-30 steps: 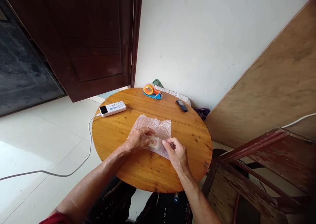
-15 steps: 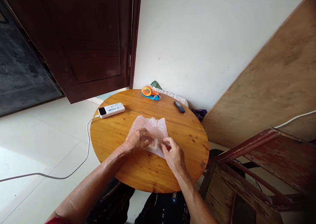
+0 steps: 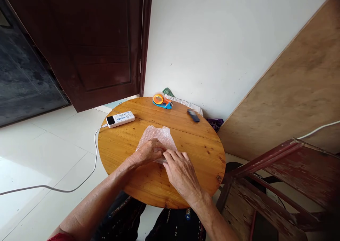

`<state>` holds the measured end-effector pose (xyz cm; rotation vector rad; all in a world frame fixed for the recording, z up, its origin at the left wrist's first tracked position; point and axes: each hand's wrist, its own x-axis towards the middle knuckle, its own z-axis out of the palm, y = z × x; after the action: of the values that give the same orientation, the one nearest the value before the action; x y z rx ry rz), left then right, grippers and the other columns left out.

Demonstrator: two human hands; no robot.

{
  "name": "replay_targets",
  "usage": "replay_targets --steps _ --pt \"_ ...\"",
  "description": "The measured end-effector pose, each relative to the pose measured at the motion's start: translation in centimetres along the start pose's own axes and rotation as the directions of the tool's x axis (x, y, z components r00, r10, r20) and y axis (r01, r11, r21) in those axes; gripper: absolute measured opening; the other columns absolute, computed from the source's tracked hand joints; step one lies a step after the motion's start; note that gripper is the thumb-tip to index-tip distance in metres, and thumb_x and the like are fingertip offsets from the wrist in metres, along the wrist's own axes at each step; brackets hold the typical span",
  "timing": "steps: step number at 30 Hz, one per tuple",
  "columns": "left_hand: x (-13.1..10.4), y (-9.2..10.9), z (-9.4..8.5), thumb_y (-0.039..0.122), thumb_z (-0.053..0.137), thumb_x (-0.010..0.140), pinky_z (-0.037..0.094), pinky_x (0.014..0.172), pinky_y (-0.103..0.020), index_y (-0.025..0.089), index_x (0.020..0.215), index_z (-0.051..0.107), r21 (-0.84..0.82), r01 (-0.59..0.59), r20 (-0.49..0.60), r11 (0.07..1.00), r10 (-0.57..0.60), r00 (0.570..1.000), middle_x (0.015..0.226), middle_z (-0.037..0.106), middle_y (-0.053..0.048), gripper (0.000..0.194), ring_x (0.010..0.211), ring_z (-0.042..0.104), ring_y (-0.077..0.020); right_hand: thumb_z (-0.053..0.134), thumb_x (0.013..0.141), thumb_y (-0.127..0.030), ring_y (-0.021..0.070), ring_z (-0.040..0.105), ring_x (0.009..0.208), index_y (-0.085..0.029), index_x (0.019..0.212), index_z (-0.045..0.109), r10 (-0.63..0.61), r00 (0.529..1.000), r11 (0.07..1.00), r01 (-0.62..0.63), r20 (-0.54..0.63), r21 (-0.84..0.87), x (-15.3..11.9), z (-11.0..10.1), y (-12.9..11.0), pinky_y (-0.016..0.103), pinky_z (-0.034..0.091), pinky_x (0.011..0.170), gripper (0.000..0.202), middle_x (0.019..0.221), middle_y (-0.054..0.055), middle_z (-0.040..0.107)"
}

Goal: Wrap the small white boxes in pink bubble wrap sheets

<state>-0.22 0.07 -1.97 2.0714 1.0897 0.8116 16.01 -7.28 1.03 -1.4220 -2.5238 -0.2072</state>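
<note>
A sheet of clear, pinkish bubble wrap (image 3: 156, 134) lies on the round wooden table (image 3: 148, 188) in front of me. My left hand (image 3: 151, 150) rests on its near left part, fingers curled over the wrap. My right hand (image 3: 182, 170) presses the folded right side of the wrap in toward the left hand, its fingers bent over the fold. The two hands meet at the fingertips. The small printed object inside the wrap is hidden beneath my fingers.
A white power bank (image 3: 120, 119) with a cable sits at the table's left edge. An orange and blue tape dispenser (image 3: 162, 100) stands at the back, a dark blurred object (image 3: 193, 115) at the back right. A worn wooden chair (image 3: 265, 184) stands to the right.
My right hand has moved left and folded the right side of the bubble wrap over the small printed object, which is now covered. My left hand has stayed nearly in place.
</note>
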Motion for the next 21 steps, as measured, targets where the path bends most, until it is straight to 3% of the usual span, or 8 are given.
replay_targets --steps 3,7,11,15,21 --pt "-0.2 0.0 -0.5 0.014 0.058 0.079 0.051 0.084 -0.026 0.019 0.104 0.074 0.017 0.037 -0.007 0.999 -0.036 0.999 0.099 0.069 -0.005 0.031 0.09 0.064 -0.0171 0.055 0.091 -0.016 0.0256 0.058 0.101 -0.018 0.112 0.06 0.008 1.0 1.0 -0.008 0.009 -0.018 0.2 0.6 0.3 0.039 0.037 0.085 0.022 0.114 0.011 0.066" --pt "-1.2 -0.4 -2.3 0.025 0.062 0.081 0.05 0.082 -0.029 0.019 0.124 0.063 0.078 0.182 -0.092 0.98 -0.175 0.98 0.098 0.069 -0.006 0.044 0.088 0.064 -0.0186 0.058 0.09 -0.016 0.0251 0.059 0.098 -0.021 0.117 0.06 -0.009 0.997 0.999 0.012 0.072 -0.042 0.9 0.4 0.6 0.038 0.037 0.083 0.027 0.111 0.009 0.064" --pt "-2.7 -1.5 -3.9 0.025 0.059 0.081 0.048 0.078 -0.029 0.016 0.119 0.066 0.189 0.3 -0.181 0.935 -0.267 0.947 0.091 0.069 -0.005 0.039 0.081 0.063 -0.0183 0.061 0.088 -0.017 0.0236 0.059 0.091 -0.025 0.121 0.059 -0.04 0.991 0.996 0.05 0.129 -0.072 2.2 -0.3 0.6 0.037 0.036 0.08 0.034 0.103 0.008 0.063" --pt "-4.0 -2.5 -4.3 0.027 0.06 0.08 0.046 0.07 -0.027 0.014 0.114 0.067 0.243 0.39 -0.233 0.888 -0.337 0.912 0.092 0.069 -0.007 0.037 0.077 0.063 -0.0182 0.061 0.087 -0.017 0.0234 0.06 0.087 -0.026 0.113 0.065 -0.11 0.974 0.987 0.131 0.197 -0.098 3.4 -0.7 0.9 0.038 0.035 0.081 0.028 0.096 0.008 0.062" --pt "-4.2 -1.7 -4.7 0.042 0.063 0.079 0.042 0.064 -0.027 0.014 0.105 0.068 0.229 0.52 -0.224 0.823 -0.475 0.851 0.083 0.072 -0.008 0.039 0.077 0.067 -0.0232 0.06 0.086 -0.017 0.0245 0.06 0.091 -0.024 0.107 0.068 -0.173 0.961 0.978 0.195 0.217 -0.081 4.0 -0.5 1.6 0.04 0.037 0.085 0.024 0.099 0.009 0.061"
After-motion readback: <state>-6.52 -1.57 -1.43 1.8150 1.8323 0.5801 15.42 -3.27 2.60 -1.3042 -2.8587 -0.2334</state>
